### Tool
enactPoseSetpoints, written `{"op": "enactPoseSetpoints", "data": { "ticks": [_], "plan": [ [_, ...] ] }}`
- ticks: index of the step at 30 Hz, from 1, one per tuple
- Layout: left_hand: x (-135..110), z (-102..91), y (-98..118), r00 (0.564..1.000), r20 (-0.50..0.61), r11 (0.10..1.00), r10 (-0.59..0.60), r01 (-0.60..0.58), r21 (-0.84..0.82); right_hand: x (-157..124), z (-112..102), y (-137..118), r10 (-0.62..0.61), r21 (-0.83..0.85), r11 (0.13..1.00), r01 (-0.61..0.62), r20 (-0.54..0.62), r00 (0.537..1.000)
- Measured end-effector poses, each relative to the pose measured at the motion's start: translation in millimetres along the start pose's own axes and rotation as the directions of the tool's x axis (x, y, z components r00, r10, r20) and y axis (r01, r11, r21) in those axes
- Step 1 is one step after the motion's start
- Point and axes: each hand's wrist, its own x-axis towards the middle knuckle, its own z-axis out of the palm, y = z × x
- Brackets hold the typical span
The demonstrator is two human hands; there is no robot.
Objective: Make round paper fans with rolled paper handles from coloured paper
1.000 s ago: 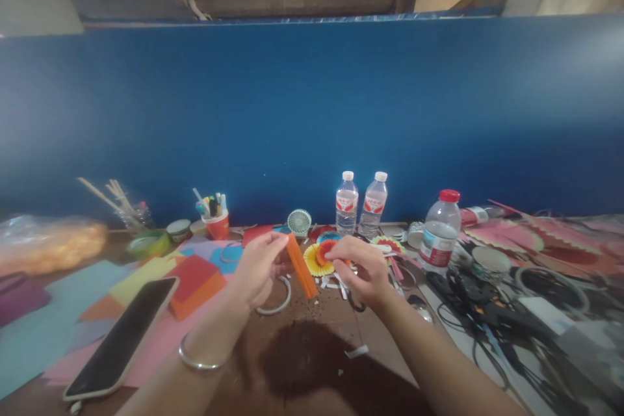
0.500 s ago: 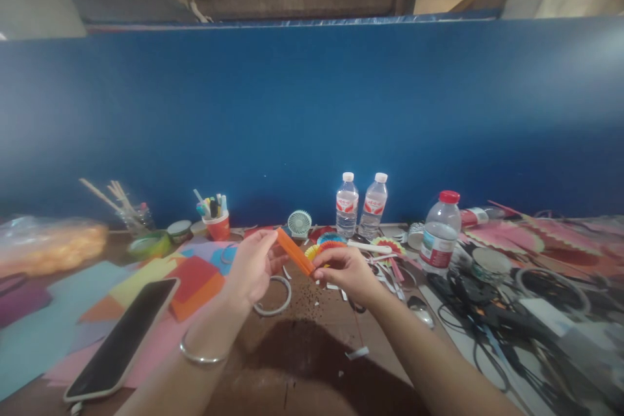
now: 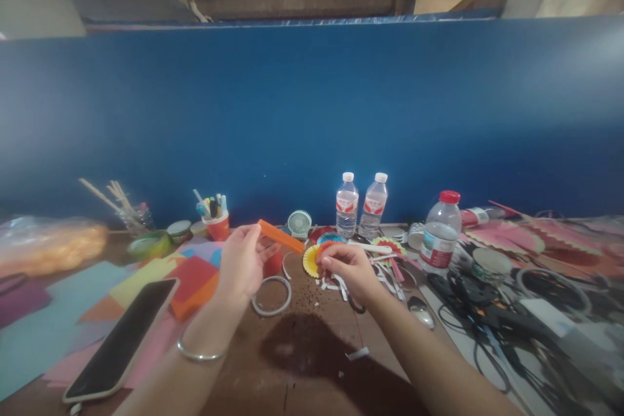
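Observation:
A narrow, folded strip of orange paper [image 3: 281,236] is pinched at its left end by my left hand [image 3: 244,260], which wears a silver bangle. The strip slants down to the right above the table. Just past its free end is my right hand [image 3: 347,268], apart from the strip, fingers curled to a pinch; whatever they may hold is hidden. A yellow pleated paper rosette [image 3: 311,262] lies behind the right fingertips, beside a blue one [image 3: 331,238]. Below the strip, a pale ring-shaped roll of tape [image 3: 255,304] rests on the brown table.
Coloured paper sheets [image 3: 104,292] and a phone [image 3: 124,341] lie left. Behind stand a cup of pens [image 3: 218,226], a small fan [image 3: 299,224] and two water bottles [image 3: 347,208]. A red-capped bottle [image 3: 440,234] and tangled cables [image 3: 492,312] are on the right.
My right hand has let go of the orange strip's right end. My left hand has shifted slightly left with the strip, whose right end now sits higher.

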Motion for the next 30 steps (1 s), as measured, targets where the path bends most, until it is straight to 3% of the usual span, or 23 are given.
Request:
{"op": "enactPoseSetpoints", "data": {
  "ticks": [4, 8, 13, 30],
  "plan": [
    [-5.4, 2.9, 2.3, 0.997, 0.05, 0.997, -0.053, 0.055, -0.05, 3.5, 5.8, 11.4, 0.034, 0.06, 0.998, -0.026, -0.13, 0.991],
    [-16.7, 11.3, 0.4, 0.98, 0.117, 0.986, -0.162, 0.166, -0.029, 1.4, 19.2, 20.0, 0.146, 0.315, 0.941, -0.122, -0.055, 0.988],
    [-21.5, 15.9, -1.6, 0.97, 0.151, 0.981, -0.193, 0.194, 0.002, -3.4, 28.4, 17.0, 0.189, 0.523, 0.838, -0.156, -0.01, 0.982],
    [-16.8, 13.4, -6.3, 0.984, 0.078, 0.987, -0.161, 0.159, 0.029, -2.6, 26.2, 15.2, 0.194, 0.484, 0.865, -0.133, -0.079, 0.978]
  ]
}}
